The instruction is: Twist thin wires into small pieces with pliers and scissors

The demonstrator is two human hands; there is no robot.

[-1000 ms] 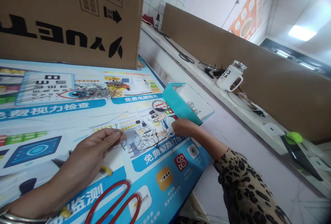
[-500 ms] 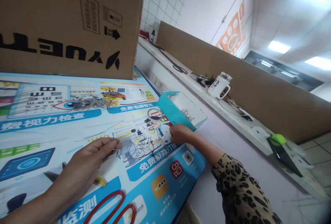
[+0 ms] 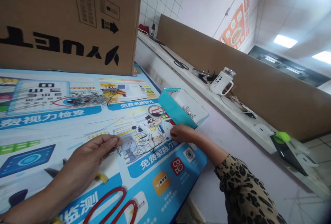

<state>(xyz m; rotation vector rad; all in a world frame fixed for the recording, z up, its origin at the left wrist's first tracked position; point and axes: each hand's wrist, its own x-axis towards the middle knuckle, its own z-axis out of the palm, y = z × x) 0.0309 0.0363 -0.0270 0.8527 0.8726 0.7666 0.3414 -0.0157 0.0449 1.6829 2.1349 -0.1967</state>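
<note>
My left hand point(image 3: 97, 151) is closed in a pinch on a thin bent wire point(image 3: 114, 133), which sticks up past the fingertips. My right hand point(image 3: 181, 133) is curled shut beside the open turquoise box point(image 3: 178, 112); whatever its fingers hold is hidden or too thin to make out. Between the hands, loose thin wire pieces point(image 3: 144, 143) lie scattered on the printed table cover. Inside the box rests a clump of bent wire pieces point(image 3: 188, 111). Farther back on the left is a tangled wire pile point(image 3: 95, 98).
Red-handled scissors point(image 3: 113, 205) lie at the near edge. Under my left forearm is a partly hidden tool with dark tips point(image 3: 51, 172) and a yellow handle point(image 3: 102, 177). A large cardboard box point(image 3: 64, 20) stands behind; a white mug point(image 3: 221, 82) sits on the right ledge.
The camera view has shifted slightly. Both hands keep nearly the same poses and places, the left still pinching the wire and the right still curled by the box.
</note>
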